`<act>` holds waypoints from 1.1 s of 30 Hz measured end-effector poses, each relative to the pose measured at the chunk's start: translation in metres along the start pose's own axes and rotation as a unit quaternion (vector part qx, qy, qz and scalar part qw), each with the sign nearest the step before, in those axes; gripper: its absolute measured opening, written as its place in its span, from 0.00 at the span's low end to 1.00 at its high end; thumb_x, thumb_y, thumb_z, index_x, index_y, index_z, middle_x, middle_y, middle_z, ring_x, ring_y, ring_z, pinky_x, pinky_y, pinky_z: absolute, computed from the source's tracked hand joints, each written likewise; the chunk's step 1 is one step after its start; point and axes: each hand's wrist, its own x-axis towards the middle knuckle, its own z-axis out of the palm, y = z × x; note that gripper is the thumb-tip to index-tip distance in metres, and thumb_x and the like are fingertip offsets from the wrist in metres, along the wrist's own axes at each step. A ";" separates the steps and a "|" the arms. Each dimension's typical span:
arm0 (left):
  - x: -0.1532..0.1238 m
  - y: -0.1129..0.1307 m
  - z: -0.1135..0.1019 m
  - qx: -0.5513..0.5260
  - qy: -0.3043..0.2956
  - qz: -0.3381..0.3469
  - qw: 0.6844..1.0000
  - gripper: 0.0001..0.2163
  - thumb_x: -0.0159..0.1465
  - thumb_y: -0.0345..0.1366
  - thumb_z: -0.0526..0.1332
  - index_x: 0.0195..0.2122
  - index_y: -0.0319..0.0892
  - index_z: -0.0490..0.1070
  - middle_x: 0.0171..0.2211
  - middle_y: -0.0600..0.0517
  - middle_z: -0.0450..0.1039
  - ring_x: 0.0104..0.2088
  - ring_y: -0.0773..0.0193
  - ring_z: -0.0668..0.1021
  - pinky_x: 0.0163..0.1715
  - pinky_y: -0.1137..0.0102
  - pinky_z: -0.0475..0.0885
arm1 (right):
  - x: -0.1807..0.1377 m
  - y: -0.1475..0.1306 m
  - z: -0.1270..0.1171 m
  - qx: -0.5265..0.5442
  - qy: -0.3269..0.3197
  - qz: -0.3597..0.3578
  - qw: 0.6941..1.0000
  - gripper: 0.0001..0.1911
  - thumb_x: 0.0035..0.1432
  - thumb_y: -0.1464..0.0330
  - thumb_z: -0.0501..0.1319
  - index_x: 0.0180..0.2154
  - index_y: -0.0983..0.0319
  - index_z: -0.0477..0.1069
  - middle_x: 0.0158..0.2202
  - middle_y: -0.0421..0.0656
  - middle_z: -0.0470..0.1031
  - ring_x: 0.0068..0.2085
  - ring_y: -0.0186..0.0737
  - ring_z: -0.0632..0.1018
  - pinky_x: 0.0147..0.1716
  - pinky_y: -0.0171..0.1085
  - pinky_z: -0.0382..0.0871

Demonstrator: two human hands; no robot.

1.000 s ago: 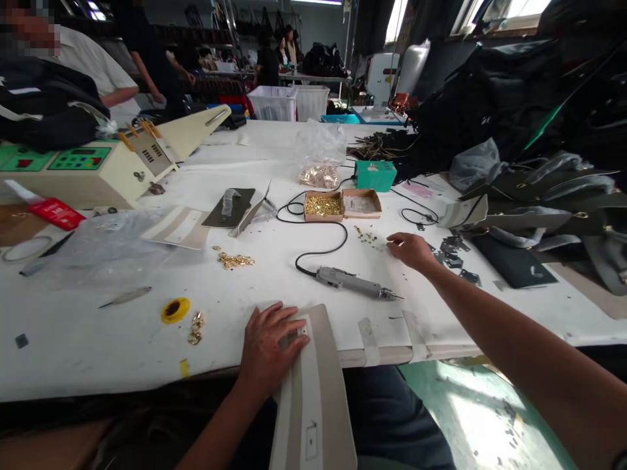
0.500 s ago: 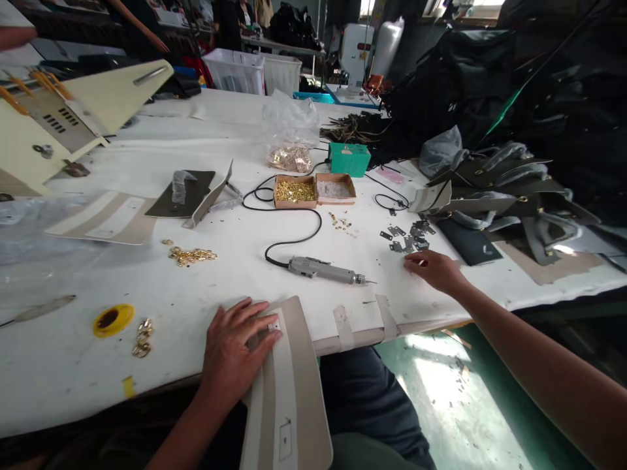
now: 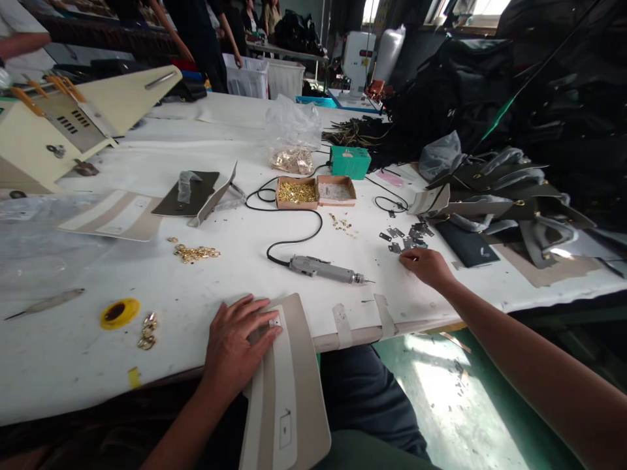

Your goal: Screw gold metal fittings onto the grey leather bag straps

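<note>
My left hand lies with fingers stretched out over the upper left part of a beige bag panel. The panel has a pale strip down its middle and hangs over the table's front edge toward my lap. To the right, my right hand has its fingertips pinched together at the near side of a pile of small dark metal plates. Whether a plate is between those fingers I cannot make out. Between the hands, a grey electric screwdriver rests on the table, its bit pointing right.
Cardboard boxes hold brass-coloured screws and clear bits, near a green box. Gold rings, yellow tape and an awl lie left. Dark bag pieces crowd the right. People stand behind.
My right hand has shifted slightly left, its fingers drawn closer together beside the plates. My left hand stays on the panel. A person in the background has moved right.
</note>
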 end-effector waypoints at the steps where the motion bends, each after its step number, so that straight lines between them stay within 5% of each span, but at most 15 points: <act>1: 0.000 0.000 0.000 0.001 0.000 0.000 1.000 0.10 0.66 0.47 0.65 0.45 0.55 0.84 0.57 0.52 0.80 0.64 0.46 0.73 0.70 0.43 0.55 | 0.000 0.000 0.000 -0.002 0.000 0.001 1.000 0.11 0.58 0.59 0.63 0.35 0.54 0.84 0.39 0.41 0.85 0.40 0.46 0.82 0.41 0.40 0.69; 11: -0.002 -0.002 0.001 -0.006 0.002 -0.004 1.000 0.10 0.66 0.47 0.65 0.45 0.56 0.84 0.57 0.53 0.80 0.64 0.45 0.73 0.70 0.40 0.53 | 0.006 -0.020 -0.009 0.088 -0.004 0.042 0.995 0.21 0.61 0.52 0.60 0.42 0.58 0.84 0.28 0.42 0.82 0.32 0.45 0.81 0.31 0.38 0.69; 17: 0.000 -0.002 0.000 -0.004 -0.001 -0.005 1.000 0.10 0.65 0.47 0.66 0.45 0.56 0.84 0.57 0.53 0.80 0.64 0.43 0.74 0.69 0.37 0.55 | 0.041 -0.085 0.005 -0.043 0.027 -0.077 0.996 0.18 0.67 0.56 0.58 0.43 0.55 0.84 0.44 0.43 0.84 0.42 0.45 0.80 0.34 0.37 0.64; 21: -0.001 -0.002 -0.001 0.001 0.002 0.001 1.000 0.10 0.65 0.47 0.66 0.45 0.57 0.83 0.56 0.53 0.81 0.63 0.43 0.74 0.68 0.36 0.56 | 0.060 -0.117 0.026 -0.083 0.036 -0.106 0.990 0.17 0.68 0.60 0.56 0.42 0.55 0.84 0.46 0.44 0.83 0.42 0.44 0.78 0.32 0.37 0.58; 33: -0.002 -0.006 0.002 0.009 0.016 0.015 1.000 0.10 0.65 0.47 0.66 0.46 0.58 0.83 0.57 0.55 0.80 0.63 0.45 0.74 0.70 0.41 0.54 | 0.063 -0.115 0.049 -0.122 0.025 -0.151 0.981 0.19 0.73 0.64 0.52 0.38 0.60 0.81 0.44 0.49 0.79 0.46 0.45 0.75 0.35 0.36 0.59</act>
